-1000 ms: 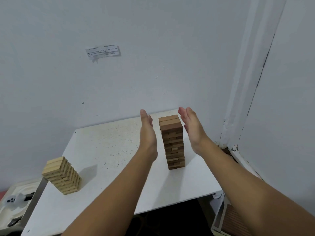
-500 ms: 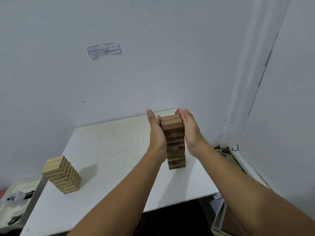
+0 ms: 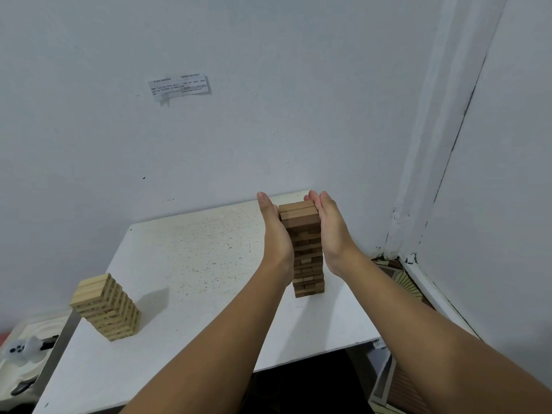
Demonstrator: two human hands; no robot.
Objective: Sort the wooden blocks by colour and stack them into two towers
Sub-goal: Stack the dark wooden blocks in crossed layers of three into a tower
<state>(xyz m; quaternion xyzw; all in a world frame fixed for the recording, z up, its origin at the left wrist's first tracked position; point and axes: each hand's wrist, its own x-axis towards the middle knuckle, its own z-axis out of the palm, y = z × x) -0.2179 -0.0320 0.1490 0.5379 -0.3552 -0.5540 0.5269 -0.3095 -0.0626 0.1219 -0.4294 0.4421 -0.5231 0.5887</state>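
White tabletop is seen first, speckled, set into a pale corner. Nearest, toward the left edge, the light tower is stood alone, well apart from both hands. Farther back on the right, the dark tower is pressed between two flat palms: left hand and right hand, fingers held straight against its sides. Beyond, a paper note is stuck on the wall.
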